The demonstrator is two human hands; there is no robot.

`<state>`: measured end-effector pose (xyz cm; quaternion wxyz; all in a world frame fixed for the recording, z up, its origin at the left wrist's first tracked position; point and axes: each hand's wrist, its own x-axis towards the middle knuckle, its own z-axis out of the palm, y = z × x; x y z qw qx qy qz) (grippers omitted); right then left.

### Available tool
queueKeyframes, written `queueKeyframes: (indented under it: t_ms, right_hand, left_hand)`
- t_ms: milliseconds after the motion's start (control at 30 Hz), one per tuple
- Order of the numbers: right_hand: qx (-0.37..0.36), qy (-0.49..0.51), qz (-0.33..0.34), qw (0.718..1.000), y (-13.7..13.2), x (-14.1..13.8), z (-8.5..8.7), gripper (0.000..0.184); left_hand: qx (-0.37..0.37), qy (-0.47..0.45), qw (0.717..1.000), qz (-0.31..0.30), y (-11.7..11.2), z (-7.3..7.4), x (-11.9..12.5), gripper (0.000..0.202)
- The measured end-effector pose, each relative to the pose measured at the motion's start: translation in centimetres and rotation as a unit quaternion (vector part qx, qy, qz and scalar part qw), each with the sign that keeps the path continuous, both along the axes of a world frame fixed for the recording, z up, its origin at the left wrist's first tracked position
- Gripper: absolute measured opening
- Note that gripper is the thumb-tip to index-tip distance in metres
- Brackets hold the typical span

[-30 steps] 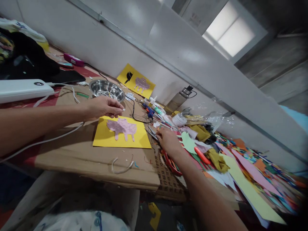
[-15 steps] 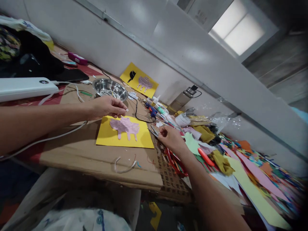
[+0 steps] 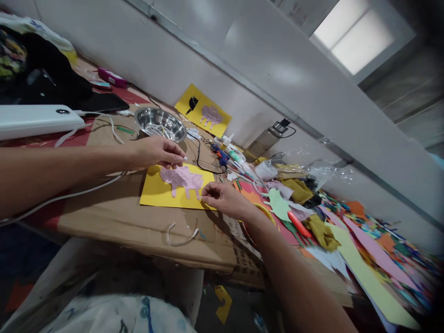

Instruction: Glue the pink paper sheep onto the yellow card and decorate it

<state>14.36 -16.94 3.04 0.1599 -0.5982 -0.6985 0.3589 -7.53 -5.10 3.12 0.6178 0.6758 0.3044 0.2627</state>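
A yellow card (image 3: pixel 152 193) with a pink cloud-like shape with drips (image 3: pixel 183 179) on it lies flat on the cardboard. Above its top edge, my left hand (image 3: pixel 160 152) pinches a tiny white bit (image 3: pixel 185 158) between thumb and fingertips. My right hand (image 3: pixel 229 200) is at the card's right side, its thumb and forefinger closed close to the surface by the rightmost drip. A pale speck shows at those fingertips, too small to name. A metal bowl (image 3: pixel 178 124) with white strips inside stands behind my left hand.
Another yellow card (image 3: pixel 189 95) with a black shape and a dotted pink shape leans on the wall. A blue glue gun (image 3: pixel 220 155), a bottle (image 3: pixel 262 140), a red-orange cutter (image 3: pixel 299 225) and heaped scraps lie rightward. A white cable (image 3: pixel 69 200) crosses the left side.
My right hand has moved left from beside the card to over its right edge. My left hand stays nearly in place, still pinching the white bit.
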Motion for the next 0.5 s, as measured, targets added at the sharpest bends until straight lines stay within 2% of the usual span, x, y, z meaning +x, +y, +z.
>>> queueKeyframes:
  t_ms: [133,367,500]
  right_hand:
    - [-0.014,-0.014,0.014,1.0,0.08,0.03,-0.03,0.015]
    - [0.009,-0.077,0.039,0.996,0.41,-0.16,0.55,0.011]
    - [-0.009,-0.103,0.038,0.994,0.7,-0.49,0.86,0.01]
  left_hand:
    - [0.002,-0.007,1.0,-0.006,0.11,-0.14,0.02,0.012]
    - [0.007,-0.008,1.0,-0.011,0.24,-0.29,-0.09,0.016]
    - [0.015,0.01,1.0,-0.013,0.33,-0.33,-0.13,0.021]
